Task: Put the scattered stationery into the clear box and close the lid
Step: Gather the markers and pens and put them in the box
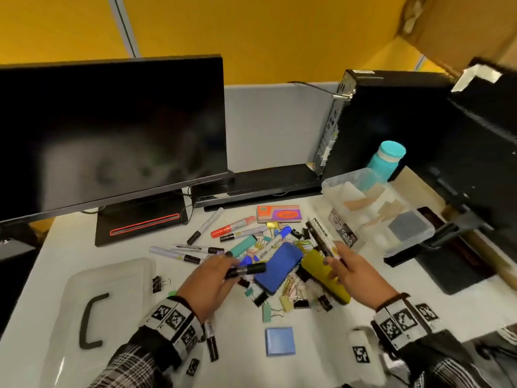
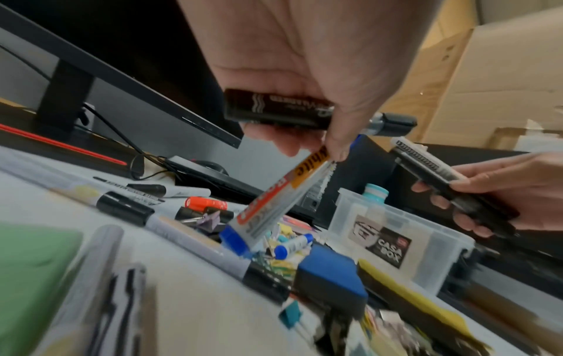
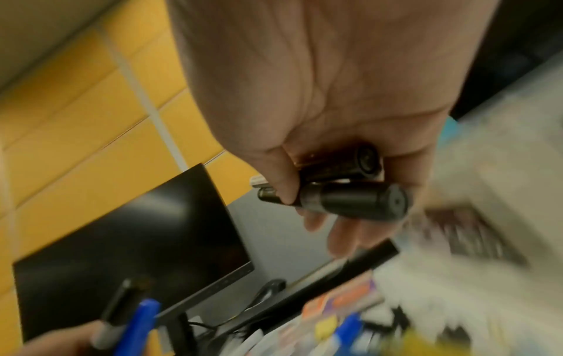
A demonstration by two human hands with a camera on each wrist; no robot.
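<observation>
my left hand (image 1: pixel 208 278) is curled round two markers at once: a black marker (image 2: pixel 275 111) held crosswise under the palm, and a blue-capped whiteboard marker (image 2: pixel 275 203) pinched at its tail so it hangs down toward the pile. my right hand (image 1: pixel 354 268) is clamped on a small bundle of black markers (image 1: pixel 321 236), their ends stacked side by side in the right wrist view.

the clear box (image 1: pixel 375 208) stands open at the far right of the bench (image 1: pixel 50 261), just beyond my right hand, with a few flat things already inside. its lid (image 1: pixel 103 312) lies flat at the near left, well apart from the box. most of the stationery is still out: loose markers, a blue eraser (image 1: pixel 281 266), a yellow eraser (image 1: pixel 324 273), a heap of binder clips (image 1: pixel 282 299), a box of staples (image 1: pixel 279 213) and a blue pad of notes (image 1: pixel 279 341).

as i judge it, the task is early and the step is to carry both handfuls over. the right hand is nearer, so it should go first, lowering the bundle lengthwise along the long side of the box so that it lies flat and leaves room. the dangling blue-capped marker is my weak hold; i would firm up that pinch before swinging across, and keep it above the pile so it doesn't snag clips. let go low inside the walls, not from above.
</observation>
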